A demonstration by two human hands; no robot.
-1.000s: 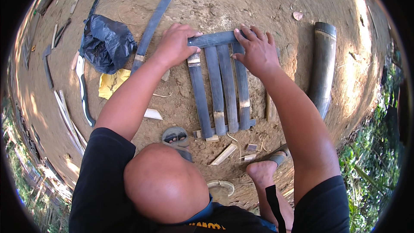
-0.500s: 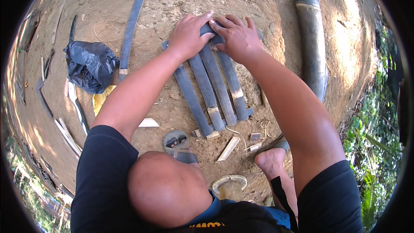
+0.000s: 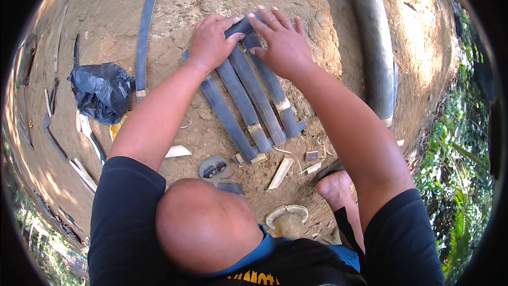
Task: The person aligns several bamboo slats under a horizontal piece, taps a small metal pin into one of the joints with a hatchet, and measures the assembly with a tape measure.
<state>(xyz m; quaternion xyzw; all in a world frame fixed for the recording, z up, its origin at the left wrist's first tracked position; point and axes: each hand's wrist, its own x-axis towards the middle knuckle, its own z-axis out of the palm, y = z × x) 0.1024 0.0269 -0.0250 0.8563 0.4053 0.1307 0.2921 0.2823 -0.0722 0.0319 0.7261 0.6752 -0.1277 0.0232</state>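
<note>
Several dark bamboo slats (image 3: 228, 117) lie side by side on the ground, running away from me. Another dark slat (image 3: 241, 27) crosses their far ends. My left hand (image 3: 211, 43) grips this crosspiece, its thumb on the near side and its fingers at the far side. Beside it, my right hand (image 3: 284, 43) has its fingers stretched and spread over the crosspiece's right part, hiding much of it. A lower cross strip (image 3: 301, 126) passes under the slats' near ends.
A thick dark bamboo pole (image 3: 373, 47) lies to the right. On the left are a loose slat (image 3: 145, 37), a black plastic bag (image 3: 101, 91) and several tools and sticks. Pale offcuts (image 3: 280, 173) lie near my feet; green plants (image 3: 439, 164) edge the right.
My right hand has loosened from the crosspiece, its fingers now straighter and more spread. My left hand stays on the crosspiece. The whole view has shifted slightly.
</note>
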